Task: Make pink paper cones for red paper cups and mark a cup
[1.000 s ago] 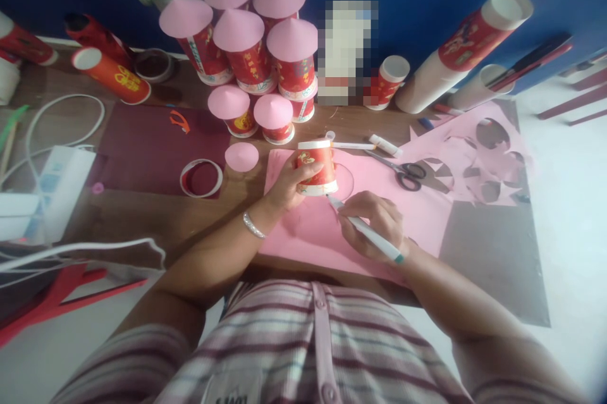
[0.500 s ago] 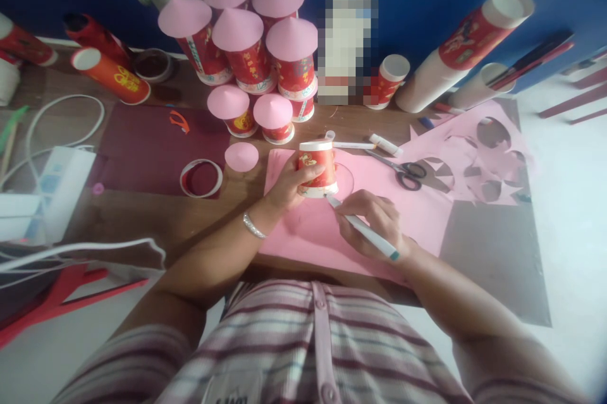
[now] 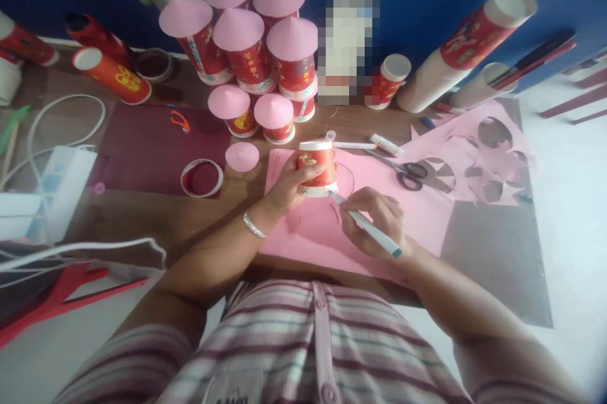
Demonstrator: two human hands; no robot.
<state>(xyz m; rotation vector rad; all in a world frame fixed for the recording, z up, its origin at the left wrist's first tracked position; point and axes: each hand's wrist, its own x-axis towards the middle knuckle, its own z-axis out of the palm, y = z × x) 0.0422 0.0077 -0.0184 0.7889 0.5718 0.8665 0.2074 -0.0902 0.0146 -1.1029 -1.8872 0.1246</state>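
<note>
My left hand [image 3: 289,183] grips a short red cardboard tube [image 3: 310,167] with gold print and white bands at both ends, held upright over a pink paper sheet [image 3: 322,236]. A white marker pen [image 3: 377,233] with a teal end is pinched in my right hand [image 3: 374,217]. Its tip touches, or nearly touches, the tube's lower white band, where small dark marks show. A drawn circle line [image 3: 351,181] is on the sheet just right of the tube.
Several red tubes with pink paper cones [image 3: 238,31] stand at the back. Scissors [image 3: 410,175], a glue stick [image 3: 386,145] and cut pink paper [image 3: 462,151] lie to the right. On the left are a white ring [image 3: 202,160], orange clippers [image 3: 180,121] and a power strip [image 3: 61,192].
My right hand and the marker have shifted slightly right along the tube's lower band. The left hand and the tube are nearly unmoved.
</note>
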